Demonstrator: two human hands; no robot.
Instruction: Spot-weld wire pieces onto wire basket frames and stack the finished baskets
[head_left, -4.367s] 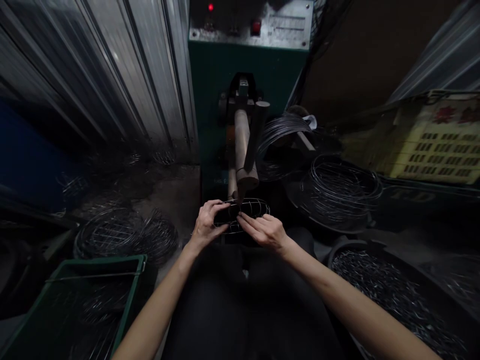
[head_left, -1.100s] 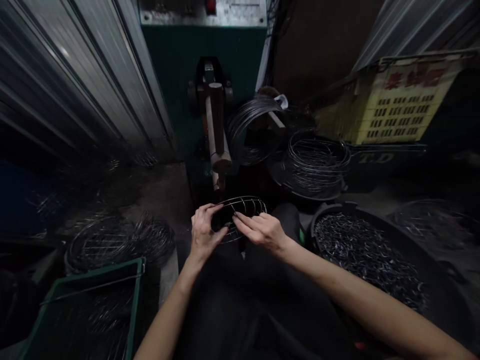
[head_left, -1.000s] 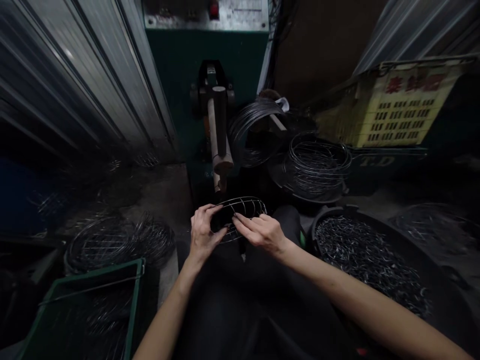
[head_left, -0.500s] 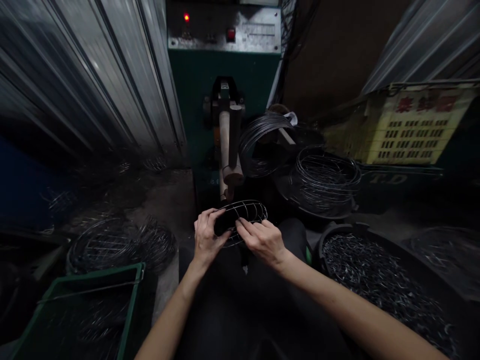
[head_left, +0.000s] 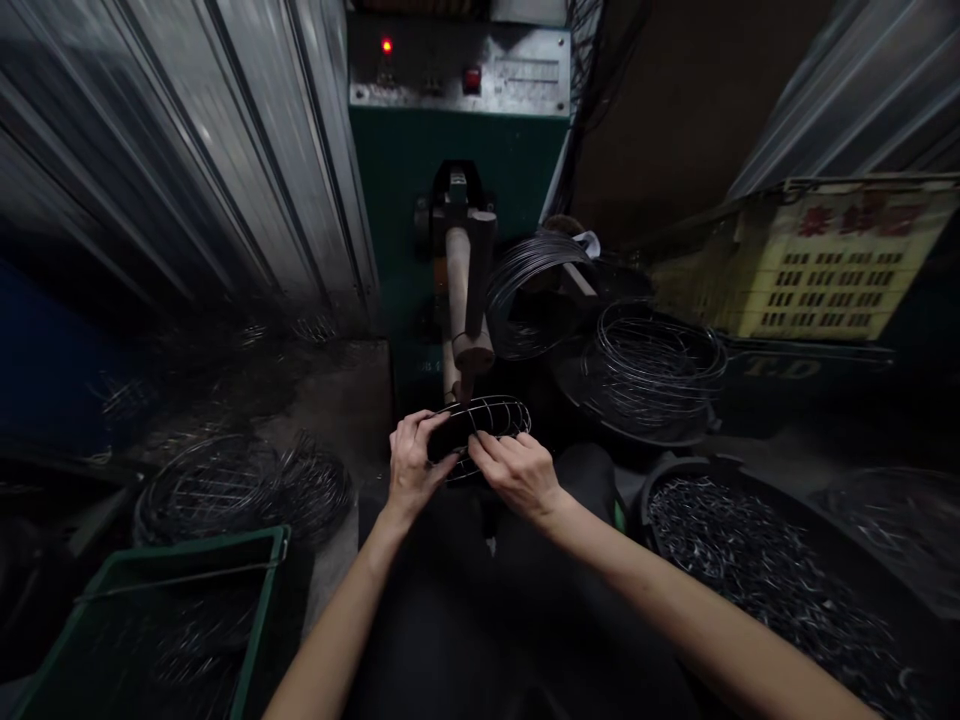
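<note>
A round wire frame [head_left: 504,408] of thin metal rings joined by short cross wires is held in front of me, just under the rods of a spot-welding machine [head_left: 474,352]. My left hand [head_left: 412,455] grips its left side, thumb below and fingers above. My right hand [head_left: 517,470] is closed at the frame's near right part, fingers pinched by a cross wire. Whether a loose piece sits in that pinch I cannot make out. The frame's far upper edge meets or lies close to the lower electrode tip.
A green crate [head_left: 274,560] and wire rings [head_left: 202,490] lie left. On the right are a wire coil [head_left: 536,270], a tub with wire hoops [head_left: 660,350], a black tub of short curved wire pieces [head_left: 750,560] and a yellow crate [head_left: 832,270]. A red lamp [head_left: 387,46] glows on the machine.
The wire frame has shifted slightly up toward the electrode tips, with both hands still on it. My view has tilted a little, so the machine appears lower and further right.
</note>
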